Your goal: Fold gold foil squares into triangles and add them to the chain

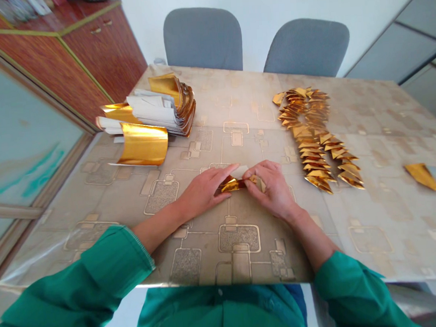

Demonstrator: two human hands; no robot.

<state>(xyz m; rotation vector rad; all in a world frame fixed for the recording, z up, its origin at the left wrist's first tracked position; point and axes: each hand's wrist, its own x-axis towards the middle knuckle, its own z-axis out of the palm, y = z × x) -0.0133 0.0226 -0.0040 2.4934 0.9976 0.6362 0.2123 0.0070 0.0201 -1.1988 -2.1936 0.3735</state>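
A sheet of gold foil paper (233, 185), partly folded with a bit of its white back showing, lies on the table between my hands. My left hand (208, 188) grips its left end, thumb and fingers closed on it. At the right end my right hand (270, 187) pinches the paper with thumb and fingertips. Parts of the sheet are hidden under my fingers. Off to the left, a loose gold sheet (144, 144) curls in front of a thick stack of gold and white paper (158, 110). To the right stand joined rows of folded gold paper pieces (312, 152).
One folded gold piece (424, 176) lies alone near the right side of the patterned table (225, 262). Two grey chairs (202, 40) stand behind the far edge. A reddish wooden cabinet (98, 52) is at the back left, beside a framed glass panel (21, 132).
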